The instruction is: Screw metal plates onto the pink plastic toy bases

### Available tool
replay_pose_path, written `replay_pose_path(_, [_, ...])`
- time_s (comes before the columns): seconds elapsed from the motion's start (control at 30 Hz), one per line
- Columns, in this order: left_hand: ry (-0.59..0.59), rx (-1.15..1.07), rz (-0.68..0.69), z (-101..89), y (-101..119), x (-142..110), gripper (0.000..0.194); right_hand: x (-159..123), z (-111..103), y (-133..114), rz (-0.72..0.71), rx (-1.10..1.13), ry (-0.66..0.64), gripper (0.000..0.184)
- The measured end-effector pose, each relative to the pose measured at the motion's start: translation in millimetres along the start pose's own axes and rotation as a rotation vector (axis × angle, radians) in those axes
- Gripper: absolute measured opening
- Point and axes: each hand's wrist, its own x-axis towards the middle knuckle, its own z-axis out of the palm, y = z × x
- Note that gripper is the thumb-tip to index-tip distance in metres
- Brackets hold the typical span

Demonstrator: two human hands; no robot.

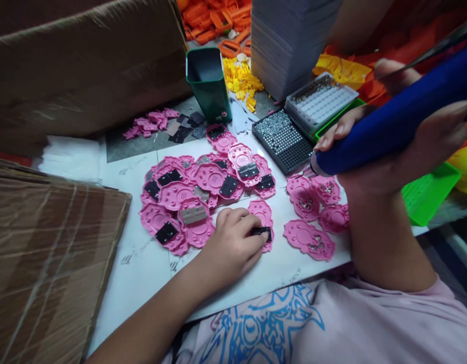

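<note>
The white sheet [142, 273] repeats "ZHENYI"; left-hand fingers [239, 235] press a pink plate [261, 210], right-hand fingers [392, 146] grip the blue tool [400, 116].

Loose molded parts crowd a workshop assembly bench, where pink plastic plates [211, 178] lie heaped on white sheeting [138, 283] beside a black tray of small metal screws [282, 141]. Orange parts [233, 23] and yellow pieces [243, 81] pile up at the far side, with cardboard boxes [85, 76] at left.
</note>
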Motion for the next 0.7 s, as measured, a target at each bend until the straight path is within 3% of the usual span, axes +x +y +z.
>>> replay_pose_path(0.17, [0.060, 0.064, 0.042, 3.8, 2.9, 0.1, 0.016, 1.4, -4.0, 0.8, 0.118, 0.030, -0.055, 0.051])
replay_pose_path(0.37, [0.117, 0.090, 0.049, 7.9, 1.4, -0.4, 0.017, -0.2, -10.4, -3.4, 0.150, 0.040, -0.101, 0.038])
replay_pose_path(0.7, [0.152, 0.086, 0.069, 13.8, -3.5, -1.6, 0.018, 4.4, -7.1, -2.2, 0.151, 0.006, 0.048, 0.038])
